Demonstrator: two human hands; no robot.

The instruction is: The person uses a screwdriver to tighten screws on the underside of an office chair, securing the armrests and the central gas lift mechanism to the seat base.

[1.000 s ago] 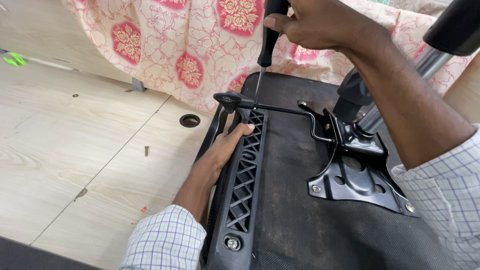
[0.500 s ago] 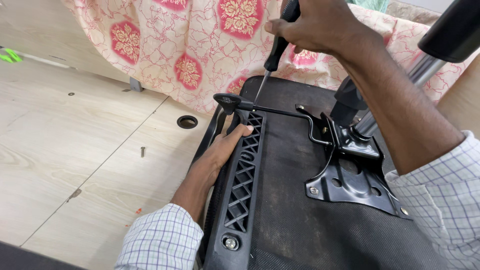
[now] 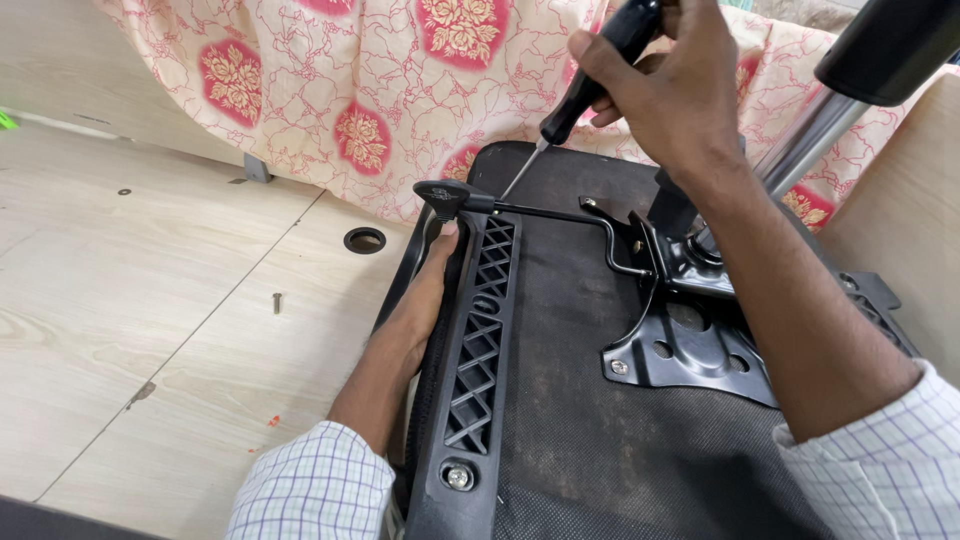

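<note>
Wood floor [image 3: 150,300], upturned chair seat [image 3: 590,400], screwdriver [image 3: 590,80]

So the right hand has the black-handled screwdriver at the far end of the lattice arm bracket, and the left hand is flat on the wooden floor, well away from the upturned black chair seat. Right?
Not quite. In the head view the left hand is not on the wooden floor; it grips the edge of the upturned black chair seat beside the lattice arm bracket. The right hand does hold the black-handled screwdriver there.
</note>
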